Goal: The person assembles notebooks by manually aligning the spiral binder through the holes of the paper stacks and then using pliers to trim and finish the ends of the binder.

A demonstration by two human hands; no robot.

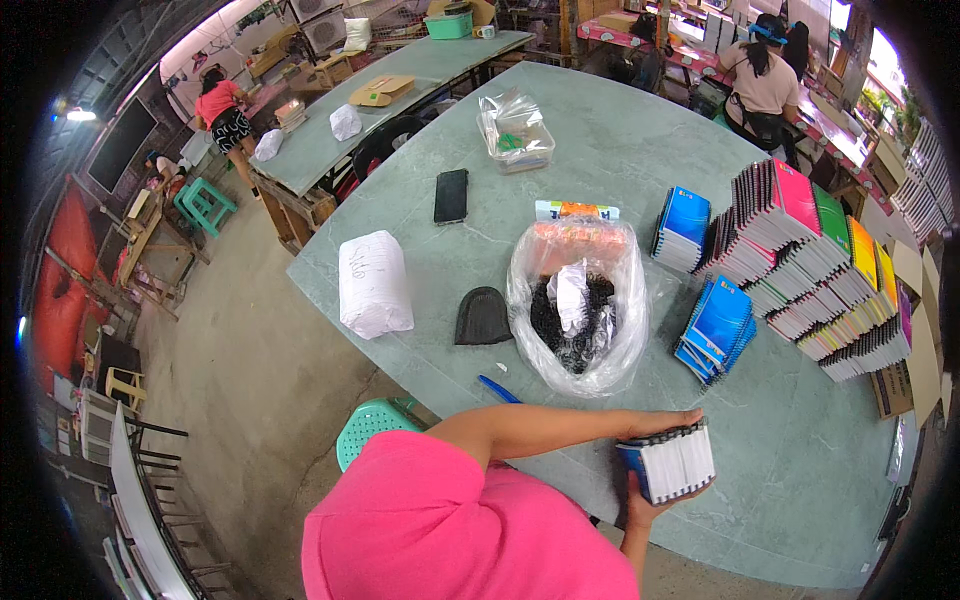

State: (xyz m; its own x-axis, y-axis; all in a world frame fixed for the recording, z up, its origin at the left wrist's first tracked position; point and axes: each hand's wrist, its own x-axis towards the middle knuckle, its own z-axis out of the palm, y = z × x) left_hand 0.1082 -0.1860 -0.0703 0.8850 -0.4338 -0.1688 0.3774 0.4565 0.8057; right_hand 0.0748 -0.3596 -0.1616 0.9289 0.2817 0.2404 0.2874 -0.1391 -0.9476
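Note:
A stack of several blue-covered spiral notebooks is between my two hands near the table's front edge, its white page edges and black coils showing. My left hand lies along its far side, closed against it. From the near side my right hand grips the same stack, its fingers partly hidden beneath. Just beyond is a loose pile of blue spiral notebooks. A clear plastic bag holds black coils and crumpled white paper. A blue pen-like tool rests at the table edge.
Rows of colourful spiral notebooks are stacked at the right, beside another blue stack. On the table are a white wrapped bundle, a phone, a black pad and a clear tub. A green stool stands left.

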